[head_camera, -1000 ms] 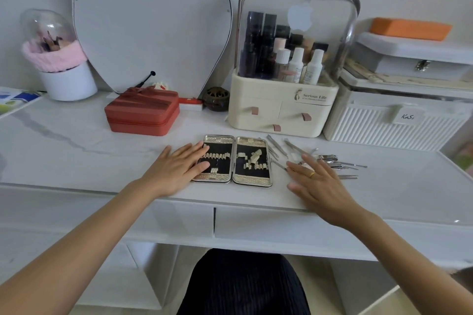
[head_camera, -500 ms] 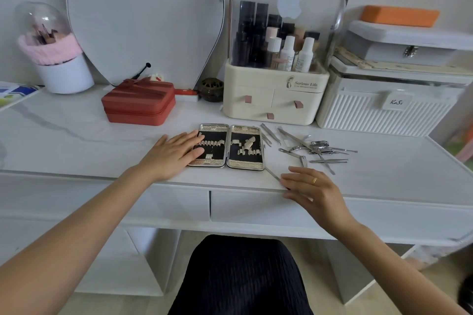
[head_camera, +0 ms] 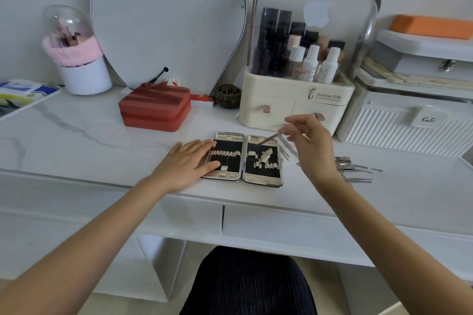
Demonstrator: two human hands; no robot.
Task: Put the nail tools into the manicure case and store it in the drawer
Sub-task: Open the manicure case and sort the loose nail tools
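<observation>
Your manicure case lies open flat on the white marbled counter, two metal-rimmed halves lined in black with pale elastic loops. Your left hand rests on the case's left half, fingers straight. Your right hand hovers above the case's right half, fingers pinching a slim steel tool whose tip points down toward it. More thin metal tools lie scattered right of the case.
</observation>
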